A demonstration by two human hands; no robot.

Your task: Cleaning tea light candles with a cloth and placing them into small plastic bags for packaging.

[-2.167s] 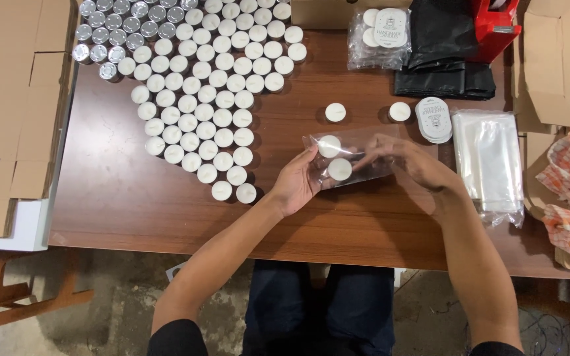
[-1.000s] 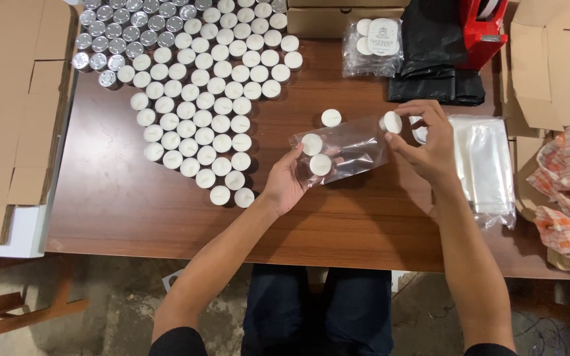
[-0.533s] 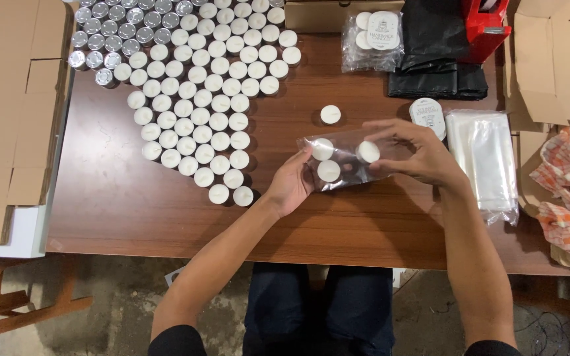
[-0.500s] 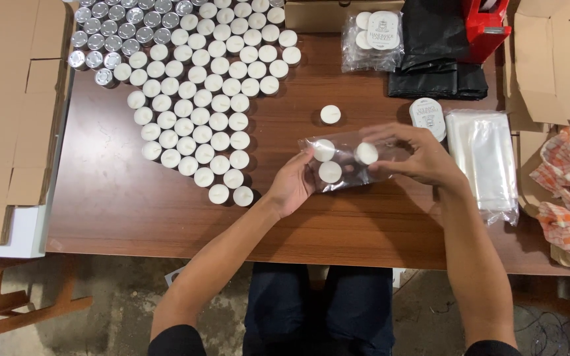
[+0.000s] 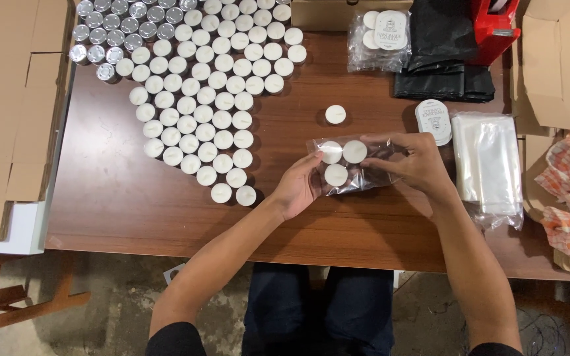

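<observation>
My left hand (image 5: 300, 186) holds the left end of a clear plastic bag (image 5: 364, 173) just above the brown table (image 5: 126, 204). Three white tealight candles (image 5: 338, 161) lie inside the bag, close together. My right hand (image 5: 415, 163) grips the bag's open right end, fingers pinched on the plastic. One loose tealight (image 5: 335, 114) sits on the table just beyond the bag. A large field of white tealights (image 5: 209, 99) covers the table's far left.
Silver-topped tealights (image 5: 103, 33) fill the far left corner. A stack of round labels (image 5: 433, 120), a pile of clear bags (image 5: 489, 161), a filled bag (image 5: 380, 38), black bags (image 5: 443, 66) and a red tape dispenser (image 5: 495, 23) lie right. Cardboard (image 5: 8, 99) flanks both sides.
My right hand picked a loose tealight from the table, carried it into the bag and pushed it left beside the other two. The bag now holds three candles.
</observation>
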